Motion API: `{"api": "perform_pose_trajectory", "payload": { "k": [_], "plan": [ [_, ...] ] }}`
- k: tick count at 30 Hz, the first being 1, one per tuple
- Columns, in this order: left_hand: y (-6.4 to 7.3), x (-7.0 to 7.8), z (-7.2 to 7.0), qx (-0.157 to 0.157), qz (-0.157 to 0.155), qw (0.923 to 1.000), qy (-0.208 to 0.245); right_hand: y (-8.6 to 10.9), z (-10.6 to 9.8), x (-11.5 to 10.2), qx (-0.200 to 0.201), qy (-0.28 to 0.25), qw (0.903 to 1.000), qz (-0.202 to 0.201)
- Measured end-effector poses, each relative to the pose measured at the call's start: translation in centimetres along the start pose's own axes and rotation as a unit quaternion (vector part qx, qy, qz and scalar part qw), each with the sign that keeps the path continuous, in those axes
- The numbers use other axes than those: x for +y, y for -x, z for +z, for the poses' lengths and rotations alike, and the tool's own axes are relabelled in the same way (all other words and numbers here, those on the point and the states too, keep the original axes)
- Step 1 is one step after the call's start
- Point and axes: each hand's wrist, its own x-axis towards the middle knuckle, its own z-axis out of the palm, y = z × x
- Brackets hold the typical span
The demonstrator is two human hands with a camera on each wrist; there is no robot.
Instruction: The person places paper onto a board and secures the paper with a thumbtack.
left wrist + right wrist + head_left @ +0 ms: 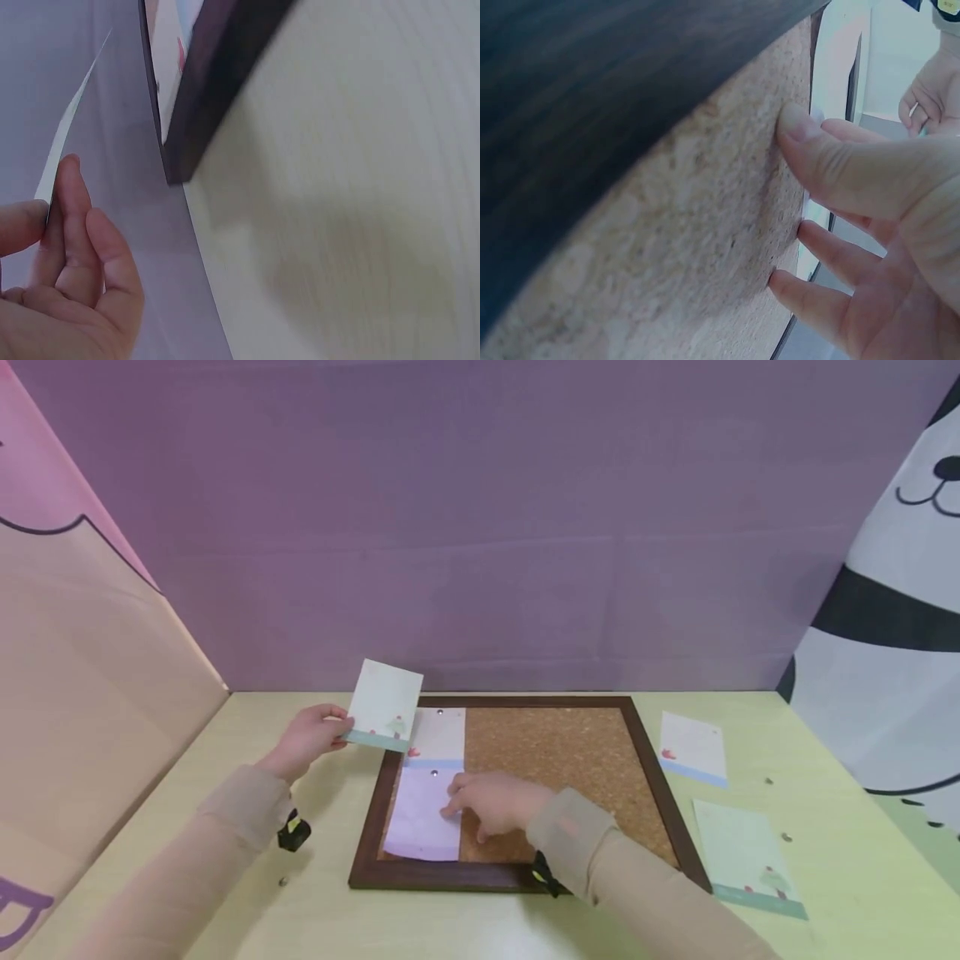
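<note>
My left hand (309,742) pinches a pale note sheet with a green bottom band (386,703) by its lower left edge, raised beside the corkboard's upper left corner. In the left wrist view the sheet (61,139) appears almost edge-on between thumb and fingers. The corkboard (558,752) has a dark wooden frame. Along its left side are a white note with a blue band (444,737) and, below it, a purple note (420,818), each with a pin at the top. My right hand (497,802) rests at the purple note's right edge, fingertips (804,229) loosely spread on the board.
Right of the board lie another blue-banded note (693,745) and a green-banded note (748,853). Loose metal pins sit near them, one being a pin (787,837); another pin (282,882) lies at left. A purple curtain (510,527) hangs behind the table.
</note>
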Motion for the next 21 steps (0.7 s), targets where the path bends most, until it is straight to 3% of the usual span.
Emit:
{"api": "perform_pose_trajectory", "payload": {
  "k": [8,21],
  "plan": [
    [-0.2,1.4,2.4,-0.027,-0.028,0.9973,0.062,0.0,0.0,-0.1,0.003,0.002,1.0000,-0.003],
    [-1.4,2.2,6.2,-0.038,-0.035,0.9942,0.095,-0.1,0.0,-0.1,0.012,0.010,0.9998,-0.012]
  ]
}}
